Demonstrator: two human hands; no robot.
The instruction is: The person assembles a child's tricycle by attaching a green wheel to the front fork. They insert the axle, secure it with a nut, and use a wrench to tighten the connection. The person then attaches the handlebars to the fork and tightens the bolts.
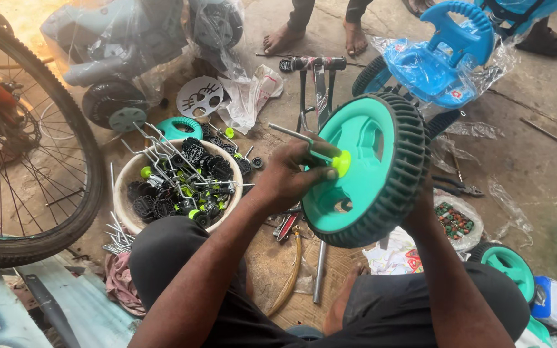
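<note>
The left hand (pixel 288 177) is clamped on a metal crank rod (pixel 291 134) tipped with a yellow-green cap (pixel 341 162) at the teal wheel (pixel 365 171) hub. The right hand (pixel 420 216), mostly hidden behind, steadies the rim; its grip cannot be told. Seating goes best with the rod square to the hub.

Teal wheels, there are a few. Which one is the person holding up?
The big teal wheel with the black tread, gripped by the left hand and right hand. The smaller wheel lies on the floor by the person's knee, untouched.
</note>
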